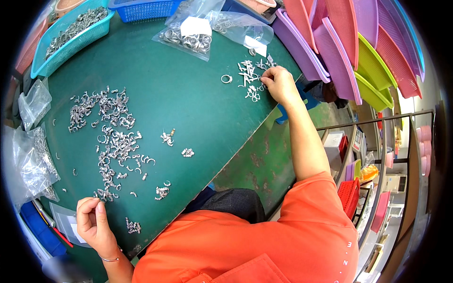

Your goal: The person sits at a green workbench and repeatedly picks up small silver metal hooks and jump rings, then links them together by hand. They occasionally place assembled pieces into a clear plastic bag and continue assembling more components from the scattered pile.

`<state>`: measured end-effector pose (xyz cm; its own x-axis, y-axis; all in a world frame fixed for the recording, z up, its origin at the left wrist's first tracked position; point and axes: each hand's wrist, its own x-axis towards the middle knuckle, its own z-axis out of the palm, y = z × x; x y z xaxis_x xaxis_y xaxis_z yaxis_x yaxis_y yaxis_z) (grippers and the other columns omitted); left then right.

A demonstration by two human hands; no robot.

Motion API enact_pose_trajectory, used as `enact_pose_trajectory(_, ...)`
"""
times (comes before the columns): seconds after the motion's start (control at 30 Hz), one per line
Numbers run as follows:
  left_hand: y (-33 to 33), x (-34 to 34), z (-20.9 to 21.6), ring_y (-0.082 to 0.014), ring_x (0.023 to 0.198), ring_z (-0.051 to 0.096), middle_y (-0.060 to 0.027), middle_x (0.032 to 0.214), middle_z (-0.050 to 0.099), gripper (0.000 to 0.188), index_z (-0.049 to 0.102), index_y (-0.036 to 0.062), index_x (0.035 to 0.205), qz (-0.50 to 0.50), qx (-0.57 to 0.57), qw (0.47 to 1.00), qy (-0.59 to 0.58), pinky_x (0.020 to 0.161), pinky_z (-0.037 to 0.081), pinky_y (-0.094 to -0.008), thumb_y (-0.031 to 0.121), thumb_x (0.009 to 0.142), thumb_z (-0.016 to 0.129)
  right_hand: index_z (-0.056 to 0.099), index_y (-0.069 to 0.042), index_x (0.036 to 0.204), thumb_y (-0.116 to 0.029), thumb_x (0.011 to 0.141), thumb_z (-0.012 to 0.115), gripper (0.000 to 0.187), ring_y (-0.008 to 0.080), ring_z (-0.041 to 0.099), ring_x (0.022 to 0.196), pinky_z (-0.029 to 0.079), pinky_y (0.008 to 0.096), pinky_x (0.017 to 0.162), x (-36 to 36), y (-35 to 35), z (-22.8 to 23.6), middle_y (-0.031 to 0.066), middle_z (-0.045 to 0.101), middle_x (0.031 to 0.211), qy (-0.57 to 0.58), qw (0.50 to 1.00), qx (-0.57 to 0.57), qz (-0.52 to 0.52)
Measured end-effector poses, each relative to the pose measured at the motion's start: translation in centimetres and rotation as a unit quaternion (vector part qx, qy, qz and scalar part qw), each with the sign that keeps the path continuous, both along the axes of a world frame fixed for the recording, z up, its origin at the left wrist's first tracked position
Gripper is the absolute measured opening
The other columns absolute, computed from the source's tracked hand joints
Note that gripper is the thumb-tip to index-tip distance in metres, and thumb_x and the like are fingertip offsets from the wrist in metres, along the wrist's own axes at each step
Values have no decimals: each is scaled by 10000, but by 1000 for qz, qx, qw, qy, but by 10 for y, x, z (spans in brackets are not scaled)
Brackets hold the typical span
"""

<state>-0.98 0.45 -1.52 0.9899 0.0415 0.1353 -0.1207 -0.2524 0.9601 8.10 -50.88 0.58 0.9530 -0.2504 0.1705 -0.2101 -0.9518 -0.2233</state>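
Observation:
At the lower left of the green table, my left hand point(96, 225) is curled with thumb and forefinger close together. Its fingertips meet the near end of a long loose pile of small silver metal pieces point(118, 146), many of them curved. Whatever it pinches is too small to make out. My right arm stretches to the far right edge, where my right hand point(281, 85) has its fingers pressed together over a group of silver rings point(253, 94). Slim silver pieces point(246, 70) lie beside those fingers, and a single larger ring point(226, 79) sits apart. The right fingertips hide what they hold.
Small clusters of pieces point(162, 192) dot the near table point(198, 113). Clear bags of rings point(188, 40) lie at the back, other plastic bags point(28, 165) at left. A turquoise basket point(71, 40) holds metal parts. Stacked coloured baskets point(330, 52) crowd the far right corner.

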Motion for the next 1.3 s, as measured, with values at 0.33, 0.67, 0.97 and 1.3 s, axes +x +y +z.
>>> enact_pose_trajectory(0.33,-1,0,1,-125,875,515,-70,987,544,104,589,-24,974,-5,4,1000,-1,789,432,-225,-92,895,584,715,-30,924,-53,809,661,128,360,635,927,504,401,853,6,-2,-6,182,647,942,-85,995,44,3)
enact_pose_trajectory(0.67,0,0,1,-126,874,514,-71,987,544,109,589,-23,981,-10,13,1000,2,790,434,-229,-90,895,585,736,-57,884,-127,806,671,123,357,626,923,497,417,849,26,-28,-2,177,650,919,-56,998,-6,-7)
enact_pose_trajectory(0.97,0,0,0,-115,887,506,-60,995,544,72,589,-28,976,1,3,1000,6,795,414,-219,-59,911,588,722,-40,887,-133,785,700,140,346,648,901,512,414,817,47,-18,1,175,665,926,31,999,16,9)
enact_pose_trajectory(1.3,-10,-4,9,-134,860,538,-75,973,564,123,615,-24,968,-4,-11,1000,6,766,443,-236,-90,865,619,677,38,966,-32,811,685,170,165,678,796,557,271,714,64,54,70,96,692,887,14,874,481,66)
